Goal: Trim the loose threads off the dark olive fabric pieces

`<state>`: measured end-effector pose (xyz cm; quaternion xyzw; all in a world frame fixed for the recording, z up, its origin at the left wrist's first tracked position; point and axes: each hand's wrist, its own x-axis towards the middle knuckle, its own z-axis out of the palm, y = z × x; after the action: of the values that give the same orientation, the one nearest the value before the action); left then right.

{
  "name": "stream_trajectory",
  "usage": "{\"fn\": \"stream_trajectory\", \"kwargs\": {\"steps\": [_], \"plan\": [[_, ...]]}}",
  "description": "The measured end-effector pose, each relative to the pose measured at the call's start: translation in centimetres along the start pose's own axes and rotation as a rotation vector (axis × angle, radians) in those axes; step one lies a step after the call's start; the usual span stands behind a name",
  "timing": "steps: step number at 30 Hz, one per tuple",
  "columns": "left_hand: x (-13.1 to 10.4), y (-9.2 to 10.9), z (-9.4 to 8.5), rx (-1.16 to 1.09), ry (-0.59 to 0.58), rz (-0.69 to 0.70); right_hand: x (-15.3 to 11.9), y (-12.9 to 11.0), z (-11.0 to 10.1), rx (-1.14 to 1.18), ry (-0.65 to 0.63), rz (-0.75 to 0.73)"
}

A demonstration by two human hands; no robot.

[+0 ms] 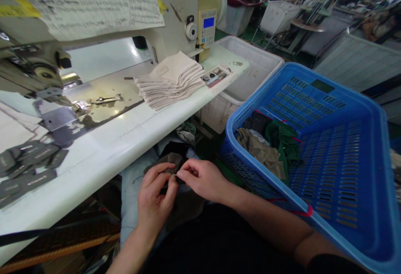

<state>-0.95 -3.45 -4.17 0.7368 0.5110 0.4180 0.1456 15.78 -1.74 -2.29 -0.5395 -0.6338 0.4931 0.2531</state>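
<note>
Over my lap, my left hand (156,192) is closed in a pinch, its thumb and fingertips at one end of a thin pale strand (174,175), perhaps thread. My right hand (205,180) pinches the strand's other end, with the fingertips of both hands almost touching. Brownish-grey cloth (188,207) lies beneath the hands, partly covered by them. Above and to the left stands a sewing machine (178,4) on a pale table (125,148). A fanned stack of beige fabric pieces (172,79) rests on that table.
Several dark grey labelled pieces (28,167) lie at the table's left, beside beige fabric (15,125). On the right, a blue plastic basket (338,157) holds green and brown cloth (269,144). Behind it stands a whitish bin (260,57).
</note>
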Motion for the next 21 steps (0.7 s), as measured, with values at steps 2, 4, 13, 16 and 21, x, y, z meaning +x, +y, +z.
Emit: {"fn": "stream_trajectory", "kwargs": {"steps": [2, 4, 13, 16, 21], "plan": [[-0.1, 0.1, 0.0, 0.007, -0.007, -0.01, 0.0, 0.0, 0.1, -0.011, 0.022, 0.007], [-0.1, 0.1, 0.0, 0.016, -0.018, -0.026, 0.1, 0.0, 0.1, -0.031, 0.038, 0.009], [-0.4, -0.1, 0.3, -0.005, -0.048, -0.099, 0.3, -0.1, 0.4, -0.127, 0.067, 0.053], [-0.2, 0.1, -0.1, -0.069, -0.066, -0.196, 0.5, 0.5, 0.8, -0.045, 0.063, 0.026], [0.0, 0.2, -0.5, -0.196, -0.095, -0.356, 0.8, 1.2, 0.4, 0.066, 0.062, -0.091]]}}
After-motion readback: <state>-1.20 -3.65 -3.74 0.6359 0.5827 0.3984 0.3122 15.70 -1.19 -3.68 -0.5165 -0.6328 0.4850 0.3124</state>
